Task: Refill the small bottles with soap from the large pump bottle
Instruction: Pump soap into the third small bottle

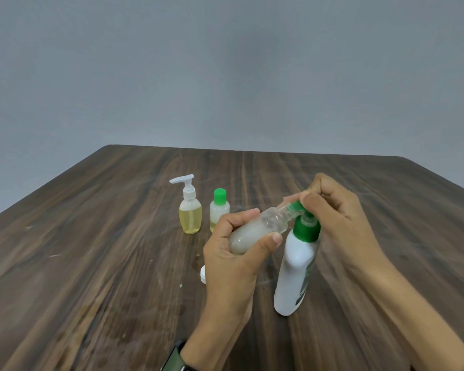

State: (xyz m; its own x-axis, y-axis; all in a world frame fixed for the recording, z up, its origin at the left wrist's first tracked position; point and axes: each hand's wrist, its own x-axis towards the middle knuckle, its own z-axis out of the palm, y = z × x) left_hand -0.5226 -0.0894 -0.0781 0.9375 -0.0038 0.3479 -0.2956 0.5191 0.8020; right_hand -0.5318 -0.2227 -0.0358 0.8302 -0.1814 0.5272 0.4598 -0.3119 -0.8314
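The large white pump bottle [295, 269] with a green collar stands on the wooden table [91, 263]. My right hand [332, 207] is closed over its green pump head [296, 206]. My left hand [233, 253] grips a small clear bottle [255, 228], tilted with its open neck against the pump's nozzle; cloudy whitish liquid fills its lower part. Behind, a small pump bottle [190, 210] of yellow liquid stands upright. Next to it is a small green-capped bottle [219, 210], partly hidden by my left hand.
A white cap [203, 274] lies on the table just left of my left wrist. A dark watch strap [176, 357] is on my left wrist. A plain grey wall rises behind the table's far edge.
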